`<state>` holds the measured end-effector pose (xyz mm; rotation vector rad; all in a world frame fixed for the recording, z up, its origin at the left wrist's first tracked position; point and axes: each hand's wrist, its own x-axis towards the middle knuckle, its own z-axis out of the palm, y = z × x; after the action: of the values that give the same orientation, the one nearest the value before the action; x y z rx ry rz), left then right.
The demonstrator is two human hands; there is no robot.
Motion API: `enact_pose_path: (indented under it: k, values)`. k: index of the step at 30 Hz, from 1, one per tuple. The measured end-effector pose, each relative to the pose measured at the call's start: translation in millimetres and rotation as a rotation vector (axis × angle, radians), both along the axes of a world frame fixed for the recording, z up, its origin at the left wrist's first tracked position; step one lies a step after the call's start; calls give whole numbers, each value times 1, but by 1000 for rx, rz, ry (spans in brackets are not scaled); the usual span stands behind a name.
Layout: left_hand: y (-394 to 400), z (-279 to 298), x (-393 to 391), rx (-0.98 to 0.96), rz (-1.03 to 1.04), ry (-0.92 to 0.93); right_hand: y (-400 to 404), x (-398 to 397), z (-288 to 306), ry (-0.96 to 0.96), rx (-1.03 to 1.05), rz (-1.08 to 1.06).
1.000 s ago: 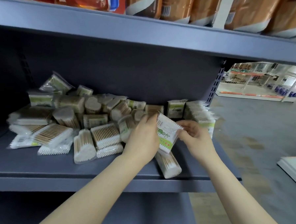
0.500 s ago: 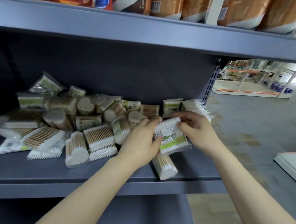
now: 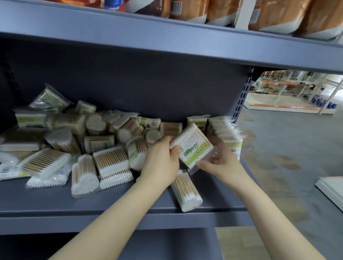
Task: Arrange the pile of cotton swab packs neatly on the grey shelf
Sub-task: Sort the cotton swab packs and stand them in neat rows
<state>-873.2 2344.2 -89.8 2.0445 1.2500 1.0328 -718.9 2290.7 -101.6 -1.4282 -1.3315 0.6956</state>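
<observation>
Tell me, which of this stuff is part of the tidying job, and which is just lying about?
Part of the job:
held cotton swab pack
left hand
right hand
pile of swab packs
upright row of packs
grey shelf

Just there:
orange packages above
white fixture

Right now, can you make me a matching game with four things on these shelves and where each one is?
Things:
1. flat labelled pack
2. round tub of swabs
3. orange bags
4. standing row of packs

Places:
A. on the top shelf
B. at the shelf's right end
C. lying near the front edge, below the hands
D. held between the left hand and right hand

Pairs: 1-D, 2-C, 3-A, 4-B
</observation>
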Motion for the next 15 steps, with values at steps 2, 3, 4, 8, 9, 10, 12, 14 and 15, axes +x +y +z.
enact_pose_path:
  k: [2, 3, 4, 8, 9, 10, 12, 14, 15]
  values:
    - [-2, 0, 1, 17, 10, -7, 0, -3, -3, 85, 52, -3]
    - [-3, -1, 1, 31, 15, 4, 0, -3, -4, 125, 80, -18]
    - [-4, -1, 1, 46, 24, 35, 1, -3, -3, 164, 103, -41]
    - [-9, -5, 0, 90, 28, 184, 2, 1, 4, 216, 157, -108]
    - [-9, -6, 0, 92, 23, 176, 2, 1, 6, 210, 157, -111]
    - [-9, -7, 0, 89, 17, 155, 2, 1, 8, 203, 161, -113]
    - [-9, -9, 2, 73, -4, 86, 3, 0, 11, 187, 176, -123]
    - [-9, -10, 3, 58, -43, 11, 4, -1, 12, 175, 193, -115]
    - [-9, -10, 3, 52, -63, -21, 5, -2, 13, 162, 201, -107]
